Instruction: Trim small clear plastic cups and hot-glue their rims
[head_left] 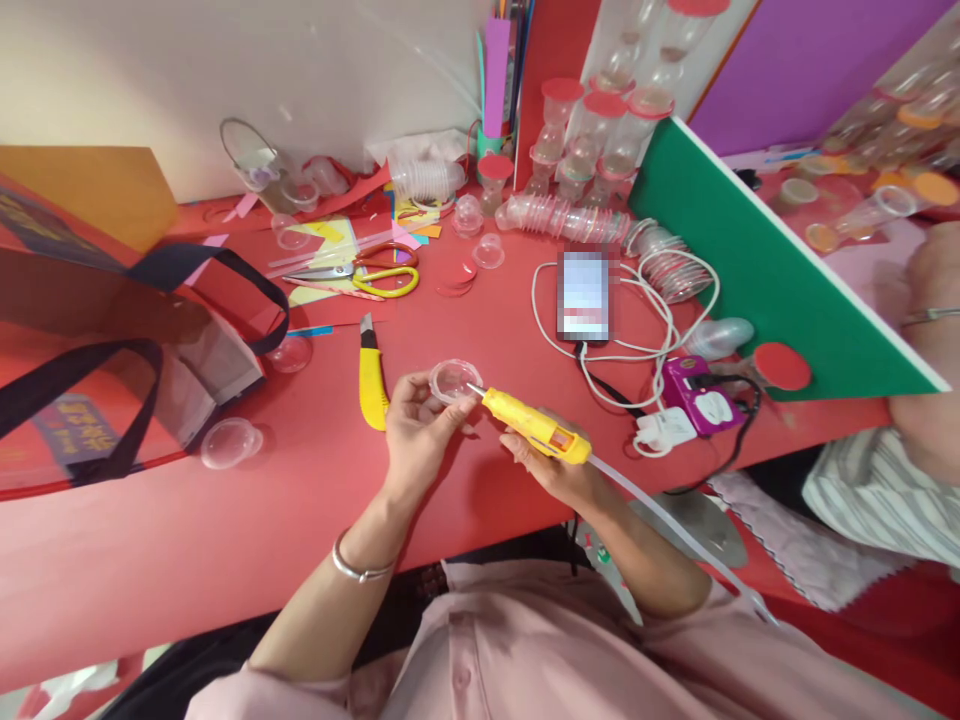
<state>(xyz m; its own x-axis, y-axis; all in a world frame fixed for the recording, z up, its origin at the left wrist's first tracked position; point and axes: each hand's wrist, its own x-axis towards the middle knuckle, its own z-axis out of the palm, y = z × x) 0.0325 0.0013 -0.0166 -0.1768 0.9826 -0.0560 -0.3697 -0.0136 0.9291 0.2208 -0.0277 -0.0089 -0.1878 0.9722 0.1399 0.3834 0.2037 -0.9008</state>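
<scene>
Between the fingers and thumb of my left hand (420, 430) is a small clear plastic cup (454, 381), its round rim facing up. My right hand (553, 470) is wrapped round a yellow hot glue gun (536, 424). The gun's metal tip meets the right side of the cup's rim, or lies just over it; I cannot tell which. A long translucent glue stick (660, 515) trails from the gun's back end past my right forearm. Just left of my left hand lies a yellow utility knife (371, 375), blade outward.
Scissors (386, 272), paper scraps and red discs (456, 278) lie farther back. A phone (583, 295) with white cables and a purple power adapter (701, 395) sit at right, beside a green divider (750, 270). A bag (112, 370) stands left. Another person's arm (934, 300) shows at far right.
</scene>
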